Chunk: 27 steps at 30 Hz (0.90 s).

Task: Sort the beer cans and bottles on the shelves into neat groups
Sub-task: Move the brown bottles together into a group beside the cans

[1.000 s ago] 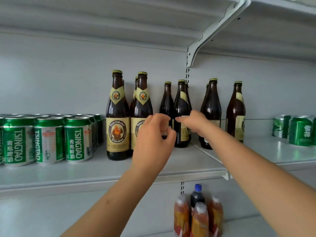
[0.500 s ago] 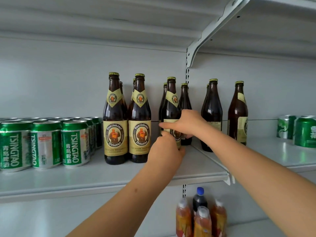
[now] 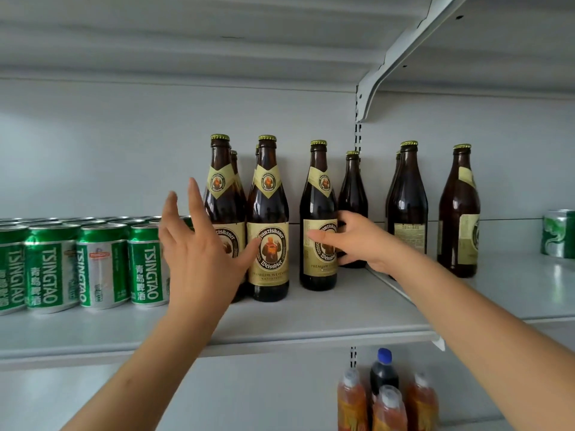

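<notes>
On the shelf we see, at far left, rows of green beer cans. Next, our left hand is raised with fingers spread and straight, gripping nothing, in front of two brown beer bottles standing upright side by side. Just right of them, apart from the pair, a single bottle stands upright; our right hand curls around its label from the right. Further right stand more brown bottles, then another green can at the edge.

Bottles crowd mid-shelf — open gap right.
</notes>
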Each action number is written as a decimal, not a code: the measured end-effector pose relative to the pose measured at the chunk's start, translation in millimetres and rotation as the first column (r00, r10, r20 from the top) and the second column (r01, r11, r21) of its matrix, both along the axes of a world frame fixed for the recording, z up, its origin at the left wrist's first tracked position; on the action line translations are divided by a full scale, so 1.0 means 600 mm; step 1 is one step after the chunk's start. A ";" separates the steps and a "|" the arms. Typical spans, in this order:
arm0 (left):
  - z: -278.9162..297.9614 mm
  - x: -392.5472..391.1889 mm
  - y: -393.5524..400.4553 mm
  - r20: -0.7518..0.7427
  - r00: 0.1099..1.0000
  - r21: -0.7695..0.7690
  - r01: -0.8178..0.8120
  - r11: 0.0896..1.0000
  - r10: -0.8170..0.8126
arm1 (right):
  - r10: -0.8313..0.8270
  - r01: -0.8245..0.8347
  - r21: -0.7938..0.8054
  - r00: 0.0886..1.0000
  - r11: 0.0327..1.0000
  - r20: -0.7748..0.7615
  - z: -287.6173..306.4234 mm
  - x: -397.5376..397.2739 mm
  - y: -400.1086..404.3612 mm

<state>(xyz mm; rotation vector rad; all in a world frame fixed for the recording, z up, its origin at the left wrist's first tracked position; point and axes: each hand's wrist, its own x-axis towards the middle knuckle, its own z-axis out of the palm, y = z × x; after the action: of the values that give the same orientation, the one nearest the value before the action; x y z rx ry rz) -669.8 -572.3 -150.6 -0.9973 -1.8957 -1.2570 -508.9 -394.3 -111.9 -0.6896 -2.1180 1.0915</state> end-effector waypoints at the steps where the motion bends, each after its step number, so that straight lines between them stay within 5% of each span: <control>1: -0.003 -0.003 0.001 0.042 0.998 -0.018 0.047 0.999 -0.046 | -0.005 0.005 0.013 1.000 1.000 -0.007 -0.001 -0.012 -0.001; 4: -0.008 -0.001 0.006 0.072 0.984 0.002 0.162 0.987 -0.162 | -0.069 0.061 0.137 0.996 0.989 0.055 -0.003 -0.054 0.001; 8: -0.018 0.004 0.006 0.103 0.965 -0.015 0.242 0.970 -0.239 | -0.350 0.219 0.444 0.907 0.869 0.236 0.012 -0.078 -0.005; 13: -0.020 0.001 0.004 0.130 0.954 -0.027 0.275 0.961 -0.269 | -0.292 0.218 0.266 0.913 0.939 0.286 0.013 -0.072 -0.005; 18: -0.020 0.003 0.002 0.139 0.945 -0.020 0.303 0.953 -0.298 | -0.421 0.308 0.358 0.855 0.882 0.303 0.013 -0.092 -0.002; 22: -0.018 0.004 0.004 0.148 0.939 -0.013 0.316 0.949 -0.311 | -0.409 0.341 0.279 0.880 0.898 0.241 0.000 -0.112 0.005; 27: -0.017 0.003 0.006 0.175 0.918 0.024 0.356 0.934 -0.355 | -0.580 0.365 0.569 0.774 0.737 0.253 -0.016 -0.129 0.004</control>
<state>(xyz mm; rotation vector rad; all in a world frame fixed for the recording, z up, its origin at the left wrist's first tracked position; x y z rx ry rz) -667.8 -569.0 -160.7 -1.3177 -1.9069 -1.5924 -586.0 -392.0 -121.4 -1.2092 -2.2277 0.0884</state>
